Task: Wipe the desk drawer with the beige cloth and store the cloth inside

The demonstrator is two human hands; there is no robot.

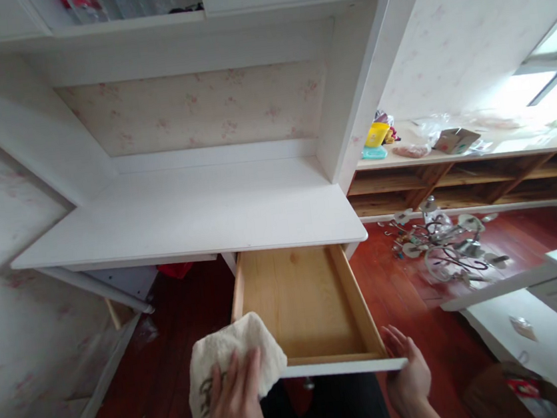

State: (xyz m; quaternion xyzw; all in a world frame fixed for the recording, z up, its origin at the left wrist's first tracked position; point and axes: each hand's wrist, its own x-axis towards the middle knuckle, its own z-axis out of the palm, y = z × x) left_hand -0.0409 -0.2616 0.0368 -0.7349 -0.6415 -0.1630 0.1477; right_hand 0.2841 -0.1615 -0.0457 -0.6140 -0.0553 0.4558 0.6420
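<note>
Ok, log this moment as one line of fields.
left hand: holds cream cloth at left front corner of drawer | right hand: at drawer's right front corner | drawer: pulled out from white desk

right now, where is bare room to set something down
Bare: the desktop between back board and open drawer; the drawer's bottom right of the cloth. Crowded: the low cabinet's top near the window, red floor around the chandelier.

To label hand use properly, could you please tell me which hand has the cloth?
The left hand, its fingers over the pale cloth at the drawer's front left; the right hand, with no cloth, is at the front right corner.
</note>
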